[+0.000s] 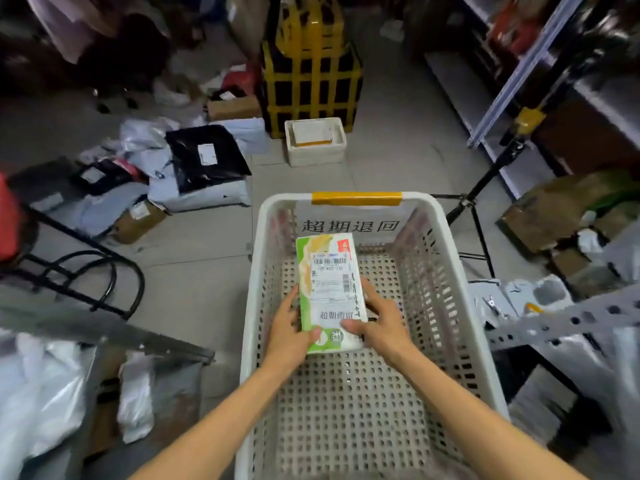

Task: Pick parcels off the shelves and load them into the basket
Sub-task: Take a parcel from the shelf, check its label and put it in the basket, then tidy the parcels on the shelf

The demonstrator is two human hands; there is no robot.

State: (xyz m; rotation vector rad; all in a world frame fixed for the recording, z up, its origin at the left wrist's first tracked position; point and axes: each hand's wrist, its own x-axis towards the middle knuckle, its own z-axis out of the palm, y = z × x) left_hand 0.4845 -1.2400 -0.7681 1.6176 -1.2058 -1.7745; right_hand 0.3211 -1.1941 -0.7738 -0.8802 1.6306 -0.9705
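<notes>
**Two hands, one parcel, inside the basket**

Both hands are on the same green-and-white parcel [329,282]. The left hand [289,336] grips its near-left corner, thumb on top and fingers down the side. The right hand [377,323] grips the near-right edge the same way. The parcel sits within the white perforated basket [251,271], roughly mid-floor. Can't tell whether it rests on the floor or hangs just above it.

Key relation: the parcel's long axis runs straight away from the person, along the basket's length, far end pointing at the basket's far wall. Both hands hold the near end, neither clearly closer. Judgement: release needs only the fingers slipped out sideways, with bare floor showing on either side.

Writing:
- The basket's far wall reads 超期退回.
- Yellow tape [356,198] wraps the far rim above it.
- The parcel carries a white shipping label [330,271] with barcodes and a digit line too small to trust.
- Below that are handwritten characters starting 超期, the rest unclear.
- There's a red mark at the top corner, and no brand is readable.

Around: black poly mailer [207,157] among grey bags on the floor left, white foam box [315,142] ahead, black tripod [485,188] and metal shelving [519,81] right.
</notes>
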